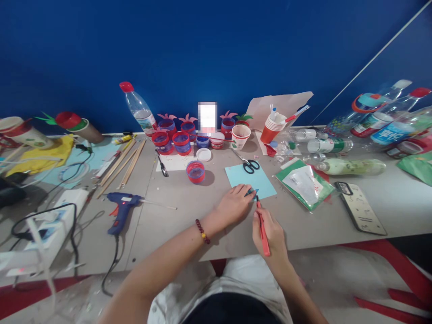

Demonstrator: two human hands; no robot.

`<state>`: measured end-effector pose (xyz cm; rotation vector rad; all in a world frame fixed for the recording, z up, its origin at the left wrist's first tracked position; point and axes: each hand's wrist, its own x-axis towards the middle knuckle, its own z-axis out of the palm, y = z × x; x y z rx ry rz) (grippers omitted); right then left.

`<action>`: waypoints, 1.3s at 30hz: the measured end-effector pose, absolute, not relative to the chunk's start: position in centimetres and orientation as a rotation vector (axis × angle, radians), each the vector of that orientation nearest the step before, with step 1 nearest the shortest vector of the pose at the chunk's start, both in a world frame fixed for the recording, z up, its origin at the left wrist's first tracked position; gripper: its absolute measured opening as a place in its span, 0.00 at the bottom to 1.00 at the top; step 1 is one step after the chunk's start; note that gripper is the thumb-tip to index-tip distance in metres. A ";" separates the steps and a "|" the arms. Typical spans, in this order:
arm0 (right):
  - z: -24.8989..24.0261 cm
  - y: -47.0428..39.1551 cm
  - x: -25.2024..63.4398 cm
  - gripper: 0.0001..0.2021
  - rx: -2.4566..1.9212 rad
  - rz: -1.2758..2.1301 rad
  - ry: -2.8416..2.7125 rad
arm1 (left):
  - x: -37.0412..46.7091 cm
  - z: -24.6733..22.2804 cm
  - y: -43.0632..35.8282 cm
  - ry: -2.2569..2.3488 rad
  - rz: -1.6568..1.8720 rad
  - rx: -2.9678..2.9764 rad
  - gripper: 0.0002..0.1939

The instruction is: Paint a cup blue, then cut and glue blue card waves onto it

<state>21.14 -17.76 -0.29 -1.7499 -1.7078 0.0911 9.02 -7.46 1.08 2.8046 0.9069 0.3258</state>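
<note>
My right hand [270, 229] is closed around a slim red pen [263, 229], its dark tip pointing away from me at the near edge of a light blue sheet of paper [236, 174]. Bent over that same edge, my left hand [236, 198] presses its fingers on a small blue piece [250, 192] whose exact shape is mostly hidden. The pen tip is close beside this piece; I cannot tell if they touch. Black-handled scissors [250, 166] lie across the far part of the sheet.
A blue glue gun [123, 209] lies left, near wooden sticks [126, 164] and a power strip [60, 220]. Red-and-blue painted cups [182, 144], a paper cup [240, 137] and paint pots stand behind. Rightward are a green packet [303, 184], a phone [359, 209] and plastic bottles [354, 166].
</note>
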 end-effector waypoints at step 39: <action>0.0 -18.8 21.4 0.07 -1.724 0.154 -1.853 | 9.2 0.7 -7.4 0.935 0.274 2.800 0.21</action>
